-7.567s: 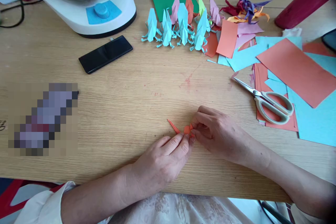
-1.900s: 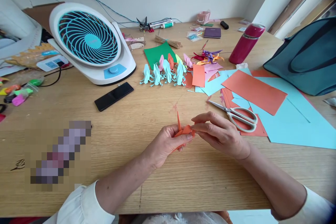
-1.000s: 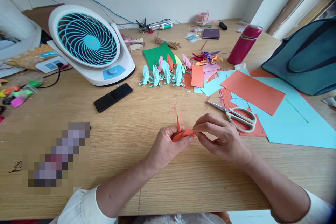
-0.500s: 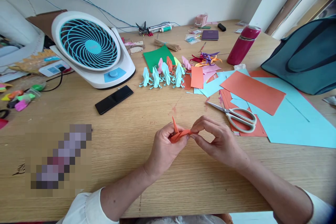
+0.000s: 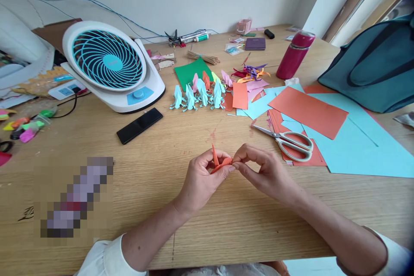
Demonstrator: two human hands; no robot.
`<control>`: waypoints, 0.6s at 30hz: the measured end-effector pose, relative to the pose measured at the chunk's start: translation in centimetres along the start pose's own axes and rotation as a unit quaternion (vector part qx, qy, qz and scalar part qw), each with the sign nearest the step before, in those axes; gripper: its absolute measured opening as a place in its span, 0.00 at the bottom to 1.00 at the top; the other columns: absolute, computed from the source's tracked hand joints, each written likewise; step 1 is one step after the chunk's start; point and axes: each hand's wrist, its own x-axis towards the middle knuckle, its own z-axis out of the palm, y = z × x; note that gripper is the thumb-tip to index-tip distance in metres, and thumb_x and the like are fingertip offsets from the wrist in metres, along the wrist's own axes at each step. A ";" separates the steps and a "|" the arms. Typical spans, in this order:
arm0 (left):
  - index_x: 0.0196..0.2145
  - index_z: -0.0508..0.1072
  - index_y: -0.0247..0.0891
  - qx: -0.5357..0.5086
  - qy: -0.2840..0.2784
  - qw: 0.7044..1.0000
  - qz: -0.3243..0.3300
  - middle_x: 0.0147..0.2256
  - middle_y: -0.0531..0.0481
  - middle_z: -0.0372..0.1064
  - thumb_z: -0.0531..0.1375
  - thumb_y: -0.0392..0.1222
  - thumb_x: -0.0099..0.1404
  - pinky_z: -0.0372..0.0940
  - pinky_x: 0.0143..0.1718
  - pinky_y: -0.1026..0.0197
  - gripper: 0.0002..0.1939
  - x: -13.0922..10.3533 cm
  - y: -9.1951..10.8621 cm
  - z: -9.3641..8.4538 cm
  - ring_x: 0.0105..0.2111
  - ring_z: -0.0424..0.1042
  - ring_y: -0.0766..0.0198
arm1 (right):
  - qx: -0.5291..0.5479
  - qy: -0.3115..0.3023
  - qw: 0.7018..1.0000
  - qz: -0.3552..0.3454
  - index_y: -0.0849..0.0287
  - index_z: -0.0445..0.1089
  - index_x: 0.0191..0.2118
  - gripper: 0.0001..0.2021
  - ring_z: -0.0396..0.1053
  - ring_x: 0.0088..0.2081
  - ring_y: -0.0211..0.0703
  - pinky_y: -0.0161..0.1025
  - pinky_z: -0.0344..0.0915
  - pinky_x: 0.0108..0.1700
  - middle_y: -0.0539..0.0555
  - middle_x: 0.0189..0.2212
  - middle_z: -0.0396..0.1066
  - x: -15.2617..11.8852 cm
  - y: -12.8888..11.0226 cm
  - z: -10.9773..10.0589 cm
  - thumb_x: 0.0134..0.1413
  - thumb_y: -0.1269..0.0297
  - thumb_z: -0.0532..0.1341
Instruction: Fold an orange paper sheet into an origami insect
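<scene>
Between my hands, above the front of the wooden table (image 5: 155,207), is a folded piece of orange paper (image 5: 221,164) with one thin point sticking up. My left hand (image 5: 207,177) is closed around its body, thumb in front and fingers behind. The thumb and forefinger of my right hand (image 5: 258,170) pinch its right end; that tip is mostly hidden by the fingers. Scissors (image 5: 293,143) with white handles lie to the right of my right hand, partly on orange paper. Beyond my hands stand several light-blue origami figures (image 5: 202,94) in a row, with pink, orange and yellow ones behind them.
A black phone (image 5: 140,125) and a white fan (image 5: 106,62) are at the left. On the right lie orange sheets (image 5: 308,111) and blue sheets (image 5: 362,146). A red bottle (image 5: 295,56), a teal bag (image 5: 371,64) and a green sheet (image 5: 190,72) stand or lie farther back.
The right end of the folded orange paper has gone further into my right fingertips, and less of it shows between my hands. My view has shifted slightly.
</scene>
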 end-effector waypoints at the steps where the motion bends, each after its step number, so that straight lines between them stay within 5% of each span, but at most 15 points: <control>1: 0.34 0.76 0.35 -0.007 0.002 1.000 -0.005 0.31 0.52 0.73 0.68 0.44 0.58 0.63 0.33 0.67 0.10 0.1 0.0 -0.1 0.29 0.68 0.68 | 0.025 -0.003 0.999 0.020 0.57 0.67 0.38 0.02 0.68 0.33 0.37 0.35 0.65 0.35 0.51 0.32 0.70 0.0 -0.1 -0.1 0.63 0.69 0.58; 6: 0.31 0.78 0.34 -0.102 0.005 0.992 -0.077 0.28 0.51 0.73 0.70 0.44 0.55 0.62 0.32 0.67 0.11 0.6 0.1 -0.4 0.28 0.67 0.69 | 0.043 -0.012 0.999 0.007 0.57 0.67 0.42 0.06 0.69 0.37 0.38 0.36 0.66 0.39 0.51 0.36 0.70 0.2 -0.1 -0.5 0.64 0.73 0.55; 14: 0.27 0.75 0.33 -0.220 -0.058 0.959 -0.171 0.24 0.54 0.66 0.70 0.45 0.55 0.59 0.28 0.68 0.12 0.5 0.5 -0.5 0.25 0.62 0.72 | -0.134 -0.014 0.965 -0.227 0.58 0.70 0.46 0.12 0.67 0.37 0.43 0.41 0.65 0.39 0.56 0.36 0.72 0.6 1.0 -0.7 0.61 0.79 0.58; 18: 0.27 0.74 0.32 -0.225 -0.069 0.958 -0.165 0.22 0.54 0.65 0.69 0.45 0.55 0.56 0.26 0.68 0.13 0.5 0.6 -0.4 0.23 0.60 0.72 | -0.175 -0.011 0.947 -0.270 0.59 0.70 0.47 0.13 0.66 0.37 0.44 0.42 0.65 0.38 0.58 0.37 0.72 0.5 1.0 -1.0 0.60 0.80 0.59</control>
